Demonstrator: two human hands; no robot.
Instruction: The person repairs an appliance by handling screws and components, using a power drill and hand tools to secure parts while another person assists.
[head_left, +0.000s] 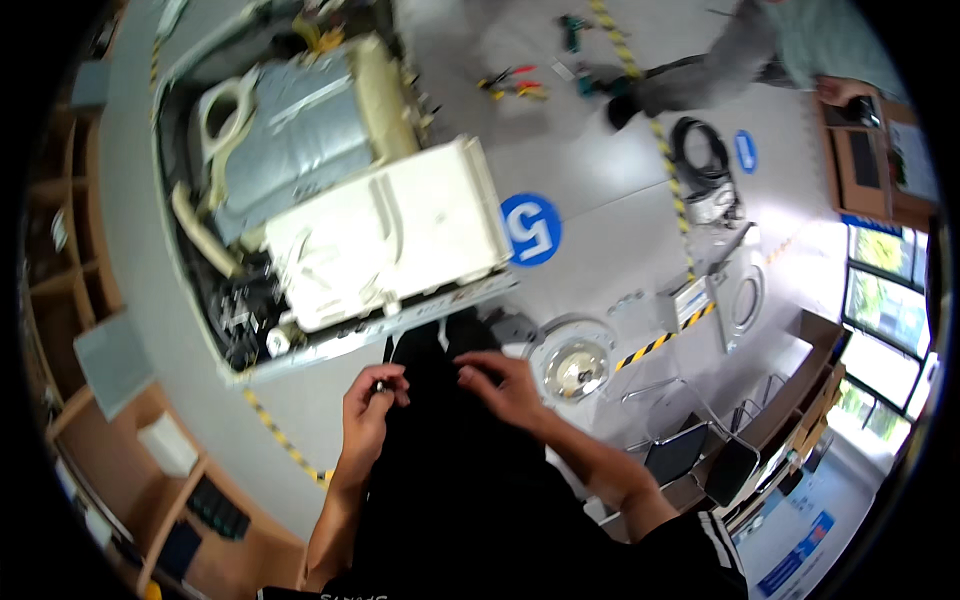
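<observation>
My left hand point(374, 398) is closed round a small shiny metal object point(382, 386), too small to name for sure. To its right, my right hand point(493, 385) has loosely bent fingers, apart, with nothing visible in them. Both hands are over my black-clothed legs point(445, 440). Just beyond them lies a large opened appliance cabinet point(180, 240) with a cream plastic panel point(385, 235), a silver-grey padded part point(290, 130) and dark fittings point(245, 315) at its near left corner.
A co-worker point(760, 60) is at upper right. Pliers and screwdrivers point(515, 85), a coiled hose point(700, 150), a round appliance part point(578, 365) and a white door panel point(740, 295) lie on the floor point(610, 220). Wooden shelves point(60, 240) stand left, chairs point(680, 450) lower right.
</observation>
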